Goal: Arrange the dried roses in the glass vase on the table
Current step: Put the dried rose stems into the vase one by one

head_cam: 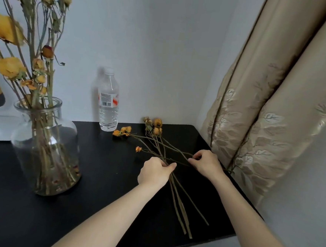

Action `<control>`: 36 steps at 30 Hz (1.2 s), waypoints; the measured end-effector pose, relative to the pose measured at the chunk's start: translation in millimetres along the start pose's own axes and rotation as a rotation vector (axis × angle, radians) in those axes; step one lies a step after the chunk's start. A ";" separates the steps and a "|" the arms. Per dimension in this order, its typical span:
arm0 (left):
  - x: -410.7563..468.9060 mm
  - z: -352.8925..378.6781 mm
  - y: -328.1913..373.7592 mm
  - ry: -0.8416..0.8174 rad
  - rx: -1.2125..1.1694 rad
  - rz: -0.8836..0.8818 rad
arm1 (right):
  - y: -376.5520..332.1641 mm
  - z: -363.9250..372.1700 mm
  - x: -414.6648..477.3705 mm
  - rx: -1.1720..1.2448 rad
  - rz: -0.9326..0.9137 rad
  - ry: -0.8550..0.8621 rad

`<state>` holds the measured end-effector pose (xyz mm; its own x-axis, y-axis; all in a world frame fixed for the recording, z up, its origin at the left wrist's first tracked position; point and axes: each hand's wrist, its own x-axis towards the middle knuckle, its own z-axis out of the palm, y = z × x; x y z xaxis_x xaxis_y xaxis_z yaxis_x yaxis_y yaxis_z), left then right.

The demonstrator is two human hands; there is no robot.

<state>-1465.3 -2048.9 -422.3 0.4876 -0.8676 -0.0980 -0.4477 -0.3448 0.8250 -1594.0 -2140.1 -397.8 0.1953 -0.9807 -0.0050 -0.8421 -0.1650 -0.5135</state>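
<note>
"While you look down at it, where does the glass vase stand?"

"On the black table, at my left, upright, with a bunch of dried roses already in it: stems down in the glass, yellow heads high above the rim."

"And to the right of the vase?"

"A clear water bottle stands right of it and farther back, by the wall. Farther right, well apart from the vase, the loose roses lie flat on the table, heads away from me. My left hand, the nearer to the vase, pinches their stems where they cross. My right hand, beyond it, pinches one thin stem between thumb and fingertips. Farthest from the vase hangs a beige curtain."
</note>
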 end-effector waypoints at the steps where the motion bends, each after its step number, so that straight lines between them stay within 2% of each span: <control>1: 1.1 1.8 0.7 0.004 0.004 -0.010 | 0.3 0.6 1.7 -0.001 -0.001 -0.007; 9: 13.4 8.2 -0.5 -0.005 -0.051 -0.073 | 2.1 7.8 10.7 0.027 0.004 -0.056; 20: 15.6 4.4 -3.8 0.049 -0.068 -0.049 | 2.2 8.7 11.2 0.080 -0.046 0.016; 26: 20.4 1.9 11.6 0.151 0.008 0.094 | 1.4 4.8 11.5 0.116 -0.061 0.056; 31: 33.4 -1.1 35.6 0.177 0.281 0.367 | -0.4 -1.2 11.4 0.125 -0.052 0.042; 36: 42.1 3.6 40.4 0.029 0.533 0.461 | 5.6 -3.4 11.0 0.129 -0.061 0.054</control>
<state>-1465.5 -2100.6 -395.1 0.1765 -0.9600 0.2174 -0.9162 -0.0795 0.3928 -1598.3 -2152.1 -397.9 0.2138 -0.9741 0.0742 -0.7574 -0.2133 -0.6171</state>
